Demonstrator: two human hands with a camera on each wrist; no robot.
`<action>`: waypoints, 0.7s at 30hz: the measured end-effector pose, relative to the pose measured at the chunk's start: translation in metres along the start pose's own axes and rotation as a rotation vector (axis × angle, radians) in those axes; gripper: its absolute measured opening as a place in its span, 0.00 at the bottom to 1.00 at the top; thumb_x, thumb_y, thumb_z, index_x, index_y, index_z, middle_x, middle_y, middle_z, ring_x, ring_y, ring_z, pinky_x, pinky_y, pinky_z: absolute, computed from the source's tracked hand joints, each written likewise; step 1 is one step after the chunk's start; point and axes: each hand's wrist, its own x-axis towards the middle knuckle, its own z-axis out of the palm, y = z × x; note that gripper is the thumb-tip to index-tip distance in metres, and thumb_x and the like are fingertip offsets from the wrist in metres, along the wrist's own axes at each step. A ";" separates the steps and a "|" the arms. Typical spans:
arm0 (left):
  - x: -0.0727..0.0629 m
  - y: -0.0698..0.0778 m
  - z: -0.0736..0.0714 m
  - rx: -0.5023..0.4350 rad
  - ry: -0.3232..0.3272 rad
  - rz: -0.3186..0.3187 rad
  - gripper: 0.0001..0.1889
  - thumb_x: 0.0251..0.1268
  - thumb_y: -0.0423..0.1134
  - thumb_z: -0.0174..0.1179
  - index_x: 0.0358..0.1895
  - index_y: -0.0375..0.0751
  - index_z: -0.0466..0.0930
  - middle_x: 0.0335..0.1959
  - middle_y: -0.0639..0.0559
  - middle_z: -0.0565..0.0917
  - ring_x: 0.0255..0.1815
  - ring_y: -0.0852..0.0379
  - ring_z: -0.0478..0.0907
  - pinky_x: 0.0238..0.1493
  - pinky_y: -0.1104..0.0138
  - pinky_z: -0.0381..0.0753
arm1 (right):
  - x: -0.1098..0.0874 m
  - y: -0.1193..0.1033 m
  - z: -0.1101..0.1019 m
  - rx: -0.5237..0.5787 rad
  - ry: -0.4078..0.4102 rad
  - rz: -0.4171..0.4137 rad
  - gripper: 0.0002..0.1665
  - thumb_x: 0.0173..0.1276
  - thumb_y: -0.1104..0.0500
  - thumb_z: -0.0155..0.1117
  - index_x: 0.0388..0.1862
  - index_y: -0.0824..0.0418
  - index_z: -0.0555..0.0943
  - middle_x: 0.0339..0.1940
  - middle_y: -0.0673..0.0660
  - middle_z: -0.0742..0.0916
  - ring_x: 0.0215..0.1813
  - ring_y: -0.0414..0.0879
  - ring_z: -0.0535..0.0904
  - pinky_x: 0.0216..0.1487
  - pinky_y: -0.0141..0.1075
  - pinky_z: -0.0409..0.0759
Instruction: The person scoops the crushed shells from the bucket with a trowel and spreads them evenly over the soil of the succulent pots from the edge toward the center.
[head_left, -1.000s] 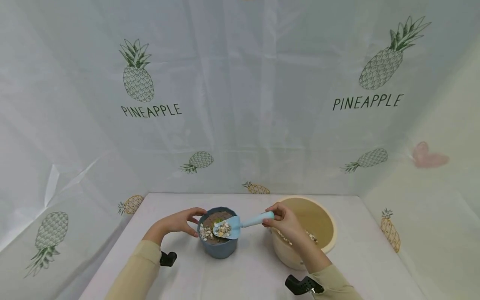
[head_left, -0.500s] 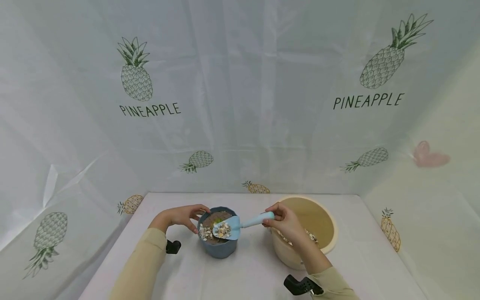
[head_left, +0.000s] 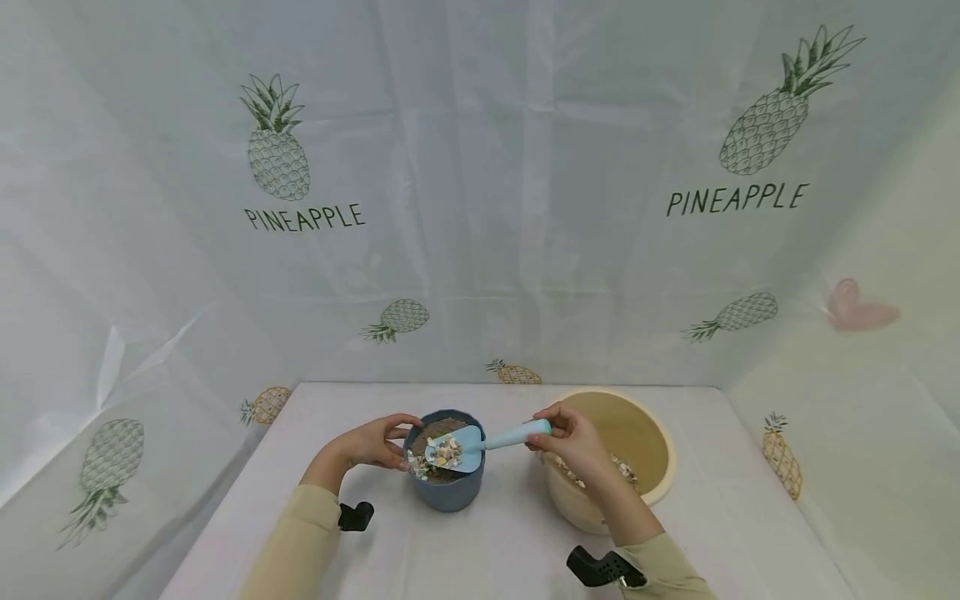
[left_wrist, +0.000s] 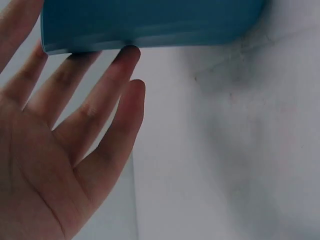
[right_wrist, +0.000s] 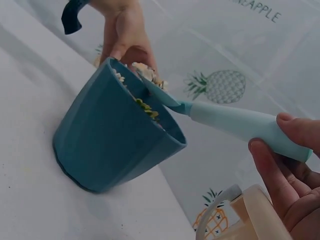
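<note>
My right hand (head_left: 573, 446) pinches the handle end of a light-blue hand trowel (right_wrist: 235, 122). Pale pebbles (head_left: 448, 452) lie on its blade, which is over the mouth of a blue flowerpot (right_wrist: 107, 137). Inside the pot are brown soil (head_left: 442, 427), pale pebbles along the left side and small yellow-green leaves (right_wrist: 145, 106), hidden under the blade in the head view. My left hand (head_left: 375, 442) grips the pot's left side, thumb and fingers spread at the rim. In the left wrist view, fingertips (left_wrist: 131, 54) meet the pot's blue wall.
A cream bucket (head_left: 652, 492) with more pebbles (head_left: 624, 471) stands at the right, partly behind my right hand and forearm. Both stand on a white-covered table (head_left: 502, 542). A pineapple-print curtain (head_left: 480, 208) hangs behind and at the sides.
The flowerpot has shifted slightly to the right and turned a little, with my left hand at its side. The loaded trowel has stayed nearly in place; the leaves are now covered in the head view.
</note>
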 end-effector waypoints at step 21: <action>-0.018 0.002 0.050 -0.013 0.252 0.061 0.40 0.49 0.24 0.73 0.67 0.32 0.64 0.66 0.21 0.63 0.50 0.41 0.81 0.44 0.56 0.82 | -0.001 -0.001 0.000 -0.005 0.008 -0.008 0.20 0.62 0.69 0.69 0.51 0.73 0.75 0.46 0.65 0.82 0.42 0.51 0.85 0.46 0.42 0.83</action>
